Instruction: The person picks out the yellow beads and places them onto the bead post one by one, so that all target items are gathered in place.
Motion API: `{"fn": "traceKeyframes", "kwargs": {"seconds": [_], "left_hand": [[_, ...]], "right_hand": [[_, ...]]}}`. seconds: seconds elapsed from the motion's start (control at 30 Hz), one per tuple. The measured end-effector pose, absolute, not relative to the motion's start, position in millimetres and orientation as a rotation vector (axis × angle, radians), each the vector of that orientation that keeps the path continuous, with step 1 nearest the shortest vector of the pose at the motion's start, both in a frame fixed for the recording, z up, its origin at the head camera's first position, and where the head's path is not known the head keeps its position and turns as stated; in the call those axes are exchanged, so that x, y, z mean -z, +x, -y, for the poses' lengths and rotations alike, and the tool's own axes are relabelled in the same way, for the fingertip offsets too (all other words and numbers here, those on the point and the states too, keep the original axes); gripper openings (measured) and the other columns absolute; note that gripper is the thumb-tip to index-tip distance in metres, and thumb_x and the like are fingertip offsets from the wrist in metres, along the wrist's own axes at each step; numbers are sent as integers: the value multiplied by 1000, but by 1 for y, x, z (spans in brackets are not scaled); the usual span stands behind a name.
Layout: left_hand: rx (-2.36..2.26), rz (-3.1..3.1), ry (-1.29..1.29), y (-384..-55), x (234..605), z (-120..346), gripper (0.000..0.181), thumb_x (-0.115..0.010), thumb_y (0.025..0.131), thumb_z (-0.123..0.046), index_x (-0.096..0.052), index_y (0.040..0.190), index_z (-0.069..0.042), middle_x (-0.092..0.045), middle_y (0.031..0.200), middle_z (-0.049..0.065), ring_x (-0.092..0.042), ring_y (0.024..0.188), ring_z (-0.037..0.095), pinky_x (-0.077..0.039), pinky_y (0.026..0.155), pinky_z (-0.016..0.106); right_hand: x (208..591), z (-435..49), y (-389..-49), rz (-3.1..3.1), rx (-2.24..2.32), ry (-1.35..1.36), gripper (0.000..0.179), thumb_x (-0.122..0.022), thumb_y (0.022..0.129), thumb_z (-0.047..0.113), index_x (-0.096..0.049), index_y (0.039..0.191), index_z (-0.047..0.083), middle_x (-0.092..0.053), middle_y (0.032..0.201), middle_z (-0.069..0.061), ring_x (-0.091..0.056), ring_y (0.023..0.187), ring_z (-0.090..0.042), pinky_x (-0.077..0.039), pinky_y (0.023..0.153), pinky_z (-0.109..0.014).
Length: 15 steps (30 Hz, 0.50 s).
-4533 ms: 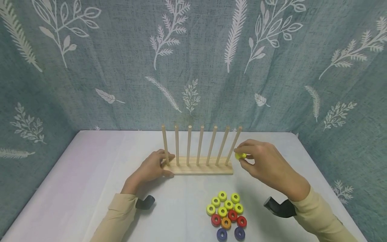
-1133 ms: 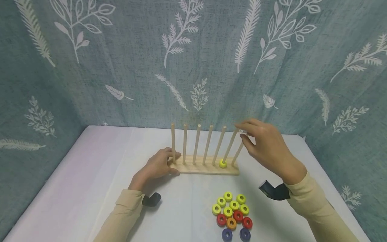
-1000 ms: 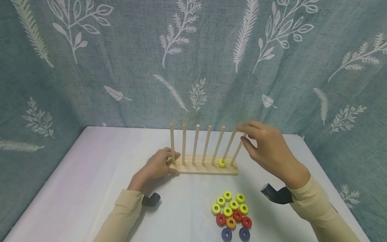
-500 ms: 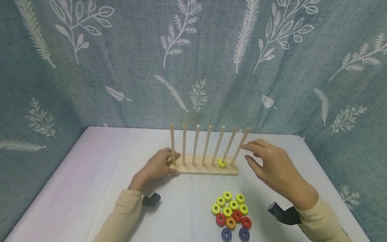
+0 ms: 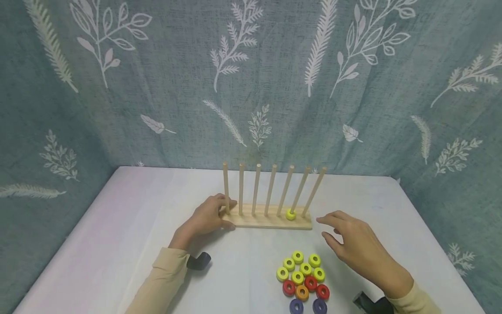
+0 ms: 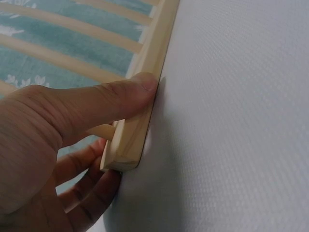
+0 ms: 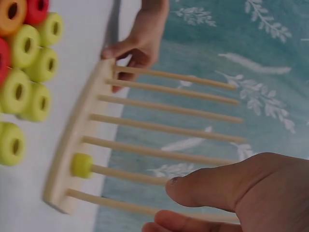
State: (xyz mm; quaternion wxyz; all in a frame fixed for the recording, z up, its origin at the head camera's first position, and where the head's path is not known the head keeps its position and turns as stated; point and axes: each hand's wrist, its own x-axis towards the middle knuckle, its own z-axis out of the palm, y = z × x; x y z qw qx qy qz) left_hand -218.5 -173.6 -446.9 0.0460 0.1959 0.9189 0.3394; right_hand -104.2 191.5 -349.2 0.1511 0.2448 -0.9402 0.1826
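Note:
A wooden peg rack [image 5: 270, 223] stands on the table, with a row of several upright pegs on a flat base. My left hand [image 5: 205, 216] grips its left end; in the left wrist view the thumb [image 6: 116, 99] lies along the base edge, fingers on the far side. One yellow ring [image 5: 290, 215] sits at the bottom of the second peg from the right. My right hand [image 5: 358, 244] is off the rack's right end, thumb and fingers apart, holding nothing. Nearest to it lies a group of loose rings, among them a yellow ring [image 5: 315, 265].
Below the loose yellow rings lie red rings, such as a red ring [image 5: 289, 293], an orange ring [image 5: 302, 298] and two dark blue rings, one dark blue ring [image 5: 292, 306] at the frame's bottom. A leaf-patterned curtain [image 5: 176, 87] encloses the white table [image 5: 157, 192].
Earlier my right hand held a yellow ring beside the rack; that ring is now at the base of a peg. The hand has since dropped from the peg tops toward the loose rings. Left hand keeps its grip.

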Motion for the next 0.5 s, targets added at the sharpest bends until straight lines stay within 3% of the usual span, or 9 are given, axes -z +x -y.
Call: {"fn": "traceKeyframes", "kwargs": {"seconds": [0.13,0.5], "left_hand": [[-1046,-2807,584,-218,447,174,68,-93,68,-21,-67,131,-11,-60,131,7,-52,124,32,-43,99,51],[-1042,-2795,590,-220,448,173,68,-92,70,-24,-67,132,-12,-59,133,6,-53,123,30,-44,98,50]], "right_hand": [[363,-190,-103,2792,-536,674,31,-83,78,4,-76,108,9,-70,104,-1,-67,81,-14,-55,66,-31],[399,-183,-101,3111,-684,467,24,-82,81,15,-77,104,11,-70,102,2,-68,99,-22,-54,85,-47]]}}
